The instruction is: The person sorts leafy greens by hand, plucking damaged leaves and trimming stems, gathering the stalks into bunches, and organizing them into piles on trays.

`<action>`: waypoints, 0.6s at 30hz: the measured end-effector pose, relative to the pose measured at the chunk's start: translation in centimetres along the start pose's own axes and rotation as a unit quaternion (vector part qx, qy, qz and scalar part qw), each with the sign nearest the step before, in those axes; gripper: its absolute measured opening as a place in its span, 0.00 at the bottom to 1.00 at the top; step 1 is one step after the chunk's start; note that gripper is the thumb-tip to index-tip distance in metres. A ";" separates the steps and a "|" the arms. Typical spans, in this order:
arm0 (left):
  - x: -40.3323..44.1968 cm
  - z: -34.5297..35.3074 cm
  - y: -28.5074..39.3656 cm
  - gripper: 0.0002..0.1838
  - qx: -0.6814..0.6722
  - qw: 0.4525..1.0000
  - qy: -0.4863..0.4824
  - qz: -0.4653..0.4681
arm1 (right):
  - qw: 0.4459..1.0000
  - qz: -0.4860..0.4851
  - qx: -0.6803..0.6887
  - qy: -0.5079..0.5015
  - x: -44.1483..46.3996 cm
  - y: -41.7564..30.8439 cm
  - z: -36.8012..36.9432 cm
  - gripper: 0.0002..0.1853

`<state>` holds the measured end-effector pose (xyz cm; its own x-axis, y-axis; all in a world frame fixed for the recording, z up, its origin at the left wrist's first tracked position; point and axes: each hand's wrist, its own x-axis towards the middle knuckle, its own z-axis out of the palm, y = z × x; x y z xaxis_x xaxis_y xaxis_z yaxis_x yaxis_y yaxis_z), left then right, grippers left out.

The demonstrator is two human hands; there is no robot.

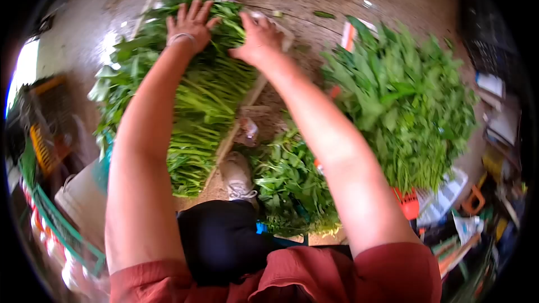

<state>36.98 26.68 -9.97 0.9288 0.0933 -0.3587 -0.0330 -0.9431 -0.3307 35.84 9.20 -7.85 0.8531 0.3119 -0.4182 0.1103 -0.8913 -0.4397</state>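
A long pile of leafy green vegetables (pixel 208 95) fills a shallow light-coloured crate (pixel 227 148), with pale stems toward the right and leaves toward the left. My left hand (pixel 191 27) lies on the leaves near the crate's far end, its fingers spread. At the crate's far right side, my right hand (pixel 261 39) curves around the stem ends of a bunch of greens, thumb and fingers on either side of it. Some of its fingers are hidden by the back of the hand.
A big heap of leafy greens (pixel 401 104) stands to the right, partly over a red basket (pixel 406 203). More greens (pixel 292 182) lie between my knees and the crate. A shoe (pixel 238 177) touches the crate's near side. Loose leaf scraps (pixel 324 14) dot the wet floor (pixel 314 39).
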 end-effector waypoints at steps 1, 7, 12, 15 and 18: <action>0.2 -1.3 0.7 0.28 -0.019 1.000 -0.005 -0.025 | 0.998 -0.007 -0.025 0.060 -1.1 0.1 0.1 0.48; 0.5 -3.4 1.5 0.30 -0.006 0.998 -0.043 -0.048 | 0.991 -0.030 0.127 0.016 -3.2 1.2 -0.4 0.44; -0.8 -4.2 1.3 0.32 -0.023 0.990 0.126 -0.063 | 0.972 -0.040 0.139 0.184 -7.6 1.4 -1.2 0.35; -3.0 -5.9 2.9 0.31 -0.034 0.971 0.214 -0.100 | 0.980 -0.023 0.158 0.115 -12.3 1.8 -2.0 0.22; -5.9 -8.9 4.0 0.29 -0.083 0.969 0.232 -0.022 | 0.964 -0.058 0.208 0.154 -17.8 2.6 -1.0 0.19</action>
<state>34.60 19.57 -1.42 0.9951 0.0181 0.0975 0.0353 -0.9835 -0.1773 21.44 0.95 -0.72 0.9652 0.2327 -0.1189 0.0552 -0.6264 -0.7775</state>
